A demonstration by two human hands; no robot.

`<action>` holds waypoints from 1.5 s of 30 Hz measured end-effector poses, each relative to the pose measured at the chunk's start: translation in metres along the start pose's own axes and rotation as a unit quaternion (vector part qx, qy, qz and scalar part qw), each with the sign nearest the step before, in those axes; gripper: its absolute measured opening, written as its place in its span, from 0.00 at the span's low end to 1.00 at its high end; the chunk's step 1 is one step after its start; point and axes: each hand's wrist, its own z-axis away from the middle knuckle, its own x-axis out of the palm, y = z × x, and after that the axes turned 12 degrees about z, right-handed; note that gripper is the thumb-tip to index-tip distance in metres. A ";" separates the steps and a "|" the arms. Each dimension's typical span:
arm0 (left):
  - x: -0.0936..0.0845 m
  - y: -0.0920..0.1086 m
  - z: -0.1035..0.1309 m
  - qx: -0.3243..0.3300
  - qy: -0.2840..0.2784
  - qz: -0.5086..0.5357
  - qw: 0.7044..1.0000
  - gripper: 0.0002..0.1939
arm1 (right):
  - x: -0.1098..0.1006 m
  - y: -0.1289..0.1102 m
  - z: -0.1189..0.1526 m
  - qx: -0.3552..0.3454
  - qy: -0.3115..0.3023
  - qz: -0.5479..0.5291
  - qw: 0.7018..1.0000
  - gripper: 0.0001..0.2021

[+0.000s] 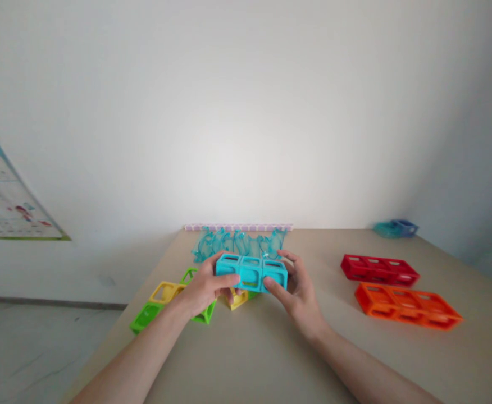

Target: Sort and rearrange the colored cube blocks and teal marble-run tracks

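Observation:
Between my two hands is a row of three light-blue hollow cube blocks [250, 272], joined side by side and raised above the table. My left hand [207, 286] grips its left end, thumb along the near face. At the other end my right hand [297, 289] closes on it, thumb on the near face and fingers behind. Below and behind my left hand lie green blocks [147, 317] and yellow blocks [165, 292], partly hidden by my wrist and fingers. Crumpled clear teal plastic pieces [233, 242] lie just beyond the blue row.
To the right on the table [246, 365] lie a red row of blocks [378, 270] and, nearer, an orange row [408, 306]. A dark-blue block [405, 227] sits at the far right corner. A purple-patterned strip [240, 227] runs along the wall. A poster [12, 193] hangs at left.

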 end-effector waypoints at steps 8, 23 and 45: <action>0.005 -0.002 -0.001 0.017 0.033 -0.033 0.999 0.21 | 0.004 -0.006 0.005 0.021 -0.046 0.023 0.998 0.35; 0.004 -0.003 0.001 0.038 0.017 -0.033 0.999 0.22 | -0.001 -0.001 0.007 -0.062 -0.012 0.148 0.987 0.29; 0.004 -0.002 0.005 0.077 0.007 -0.093 0.993 0.30 | 0.002 -0.008 0.007 -0.001 -0.028 0.056 0.998 0.37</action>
